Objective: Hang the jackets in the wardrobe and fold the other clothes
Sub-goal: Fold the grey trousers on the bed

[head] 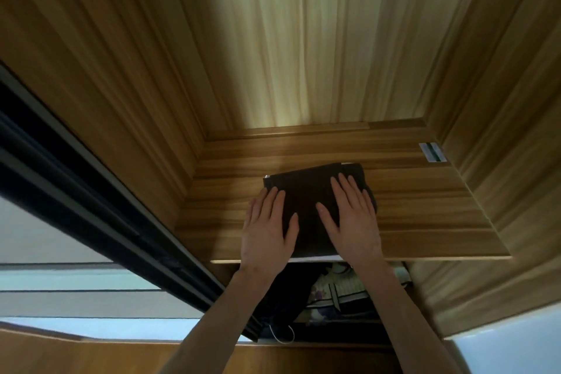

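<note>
So both hands are flat on a folded dark garment sitting on the wooden shelf inside the wardrobe. Left hand lies over the garment's left edge, half on the cloth and half on the shelf board, fingers straight. Right hand rests on the right part of the garment, fingers spread and relaxed, nothing gripped by either one, just palms pressing down. The garment's near edge sticks out a bit past the shelf's front lip, and a thin white strip shows under it there; can't tell what that is. Toward the back right corner of the shelf there's a small sticker, too blurry to read. Below the shelf, between the forearms, some hanging clothes show, mostly hidden by the arms and shelf: something dark, something pale with stripes.
</note>
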